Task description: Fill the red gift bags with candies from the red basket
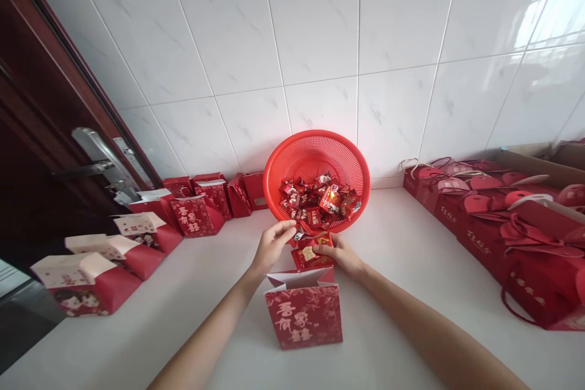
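Observation:
A small red wrapped candy (298,233) shows at the pinched fingertips of my left hand (270,248), just in front of the basket's rim. My right hand (343,255) is closed on a flat red packet (307,254) with gold print, its thumb lying across the front. Directly below both hands, a red paper gift bag (303,315) with pale characters stands upright, its top open toward me. Behind them a red plastic basket (315,145) leans tilted against the wall, with many wrapped candies (315,200) gathered in its lower part.
On the left, several red gift boxes with cream tops (91,283) stand in a row, with more red bags (197,215) behind them. Many red boxes with cord handles (484,225) fill the right side. A dark door with a metal handle (98,155) is at far left.

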{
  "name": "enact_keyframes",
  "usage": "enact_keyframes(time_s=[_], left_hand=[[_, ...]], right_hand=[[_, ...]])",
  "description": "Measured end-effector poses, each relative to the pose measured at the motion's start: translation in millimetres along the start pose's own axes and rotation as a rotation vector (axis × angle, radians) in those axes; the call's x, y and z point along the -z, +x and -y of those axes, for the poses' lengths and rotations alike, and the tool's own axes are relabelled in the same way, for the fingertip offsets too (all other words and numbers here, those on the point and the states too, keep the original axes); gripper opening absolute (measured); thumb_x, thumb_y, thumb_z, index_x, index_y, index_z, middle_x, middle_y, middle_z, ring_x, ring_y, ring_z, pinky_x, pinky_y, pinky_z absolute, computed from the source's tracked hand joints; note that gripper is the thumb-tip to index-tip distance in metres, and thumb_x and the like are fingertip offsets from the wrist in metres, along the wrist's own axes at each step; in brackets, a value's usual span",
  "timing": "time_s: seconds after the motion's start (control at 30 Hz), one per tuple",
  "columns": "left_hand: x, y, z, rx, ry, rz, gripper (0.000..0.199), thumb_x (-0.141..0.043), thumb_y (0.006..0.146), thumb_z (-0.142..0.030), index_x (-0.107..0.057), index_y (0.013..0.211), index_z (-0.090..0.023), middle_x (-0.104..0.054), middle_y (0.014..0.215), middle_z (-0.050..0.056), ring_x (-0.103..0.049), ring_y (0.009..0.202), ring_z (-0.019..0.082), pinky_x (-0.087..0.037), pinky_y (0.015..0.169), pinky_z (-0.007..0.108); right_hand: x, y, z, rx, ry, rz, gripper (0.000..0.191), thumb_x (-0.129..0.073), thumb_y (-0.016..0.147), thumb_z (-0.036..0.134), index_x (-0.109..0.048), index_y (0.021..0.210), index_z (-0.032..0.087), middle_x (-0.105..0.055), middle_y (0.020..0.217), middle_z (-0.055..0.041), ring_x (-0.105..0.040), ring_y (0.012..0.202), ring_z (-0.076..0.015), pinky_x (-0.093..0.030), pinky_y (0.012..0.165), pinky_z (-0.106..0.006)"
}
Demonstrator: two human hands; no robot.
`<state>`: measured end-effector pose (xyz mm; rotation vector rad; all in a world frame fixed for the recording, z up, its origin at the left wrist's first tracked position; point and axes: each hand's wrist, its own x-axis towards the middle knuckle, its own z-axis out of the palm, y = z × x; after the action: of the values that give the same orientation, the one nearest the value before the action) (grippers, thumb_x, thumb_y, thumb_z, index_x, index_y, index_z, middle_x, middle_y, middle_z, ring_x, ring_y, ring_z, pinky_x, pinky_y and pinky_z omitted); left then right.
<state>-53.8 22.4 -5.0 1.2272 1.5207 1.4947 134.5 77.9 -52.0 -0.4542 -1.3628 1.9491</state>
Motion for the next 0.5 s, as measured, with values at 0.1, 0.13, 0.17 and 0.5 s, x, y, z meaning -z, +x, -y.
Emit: enact_keyframes(time_s=[0.1, 0.13, 0.17, 0.5], left_hand=[[-0.3, -5.6, -0.6, 0.037, -0.017, 0.041, 0.049, -0.086, 0.058, -0.044, -0.076, 0.096, -0.016, -0.079, 0.105, 0.01, -0.07, 0.104, 0.029, -0.052, 0.099, 0.042], [-0.5, -6.6, -0.5, 0.044, -0.022, 0.05, 0.05, -0.086, 0.057, -0.043, -0.076, 0.097, -0.015, -0.078, 0.105, 0.01, -0.07, 0.104, 0.029, -0.052, 0.099, 0.042], [-0.7, -7.3, -0.1, 0.047, -0.026, 0.057, 0.051, -0.086, 0.057, -0.042, -0.075, 0.099, -0.015, -0.078, 0.105, 0.01, -0.071, 0.103, 0.028, -0.052, 0.099, 0.043], [-0.2, -3.6, 7.3, -0.062, 0.039, 0.078, 0.048, -0.079, 0.066, -0.043, -0.071, 0.106, -0.017, -0.076, 0.108, 0.009, -0.07, 0.095, 0.024, -0.056, 0.09, 0.039]], right_hand=[[-0.1, -0.4, 0.9, -0.025, 0.055, -0.046, 0.047, -0.087, 0.064, 0.043, -0.073, 0.1, 0.016, -0.077, 0.096, -0.0081, -0.072, 0.084, -0.0238, -0.054, 0.087, -0.038], [0.0, -0.5, 1.0, -0.031, 0.072, -0.066, 0.047, -0.087, 0.065, 0.043, -0.073, 0.1, 0.015, -0.077, 0.095, -0.0084, -0.072, 0.083, -0.0235, -0.055, 0.086, -0.038], [0.1, -0.5, 0.9, -0.036, 0.087, -0.085, 0.046, -0.087, 0.065, 0.043, -0.073, 0.099, 0.015, -0.077, 0.095, -0.0086, -0.072, 0.082, -0.0233, -0.055, 0.085, -0.038], [1.2, 0.3, -1.9, -0.03, 0.093, -0.139, 0.044, -0.087, 0.065, 0.043, -0.073, 0.097, 0.016, -0.077, 0.095, -0.0083, -0.073, 0.082, -0.0243, -0.057, 0.082, -0.037]])
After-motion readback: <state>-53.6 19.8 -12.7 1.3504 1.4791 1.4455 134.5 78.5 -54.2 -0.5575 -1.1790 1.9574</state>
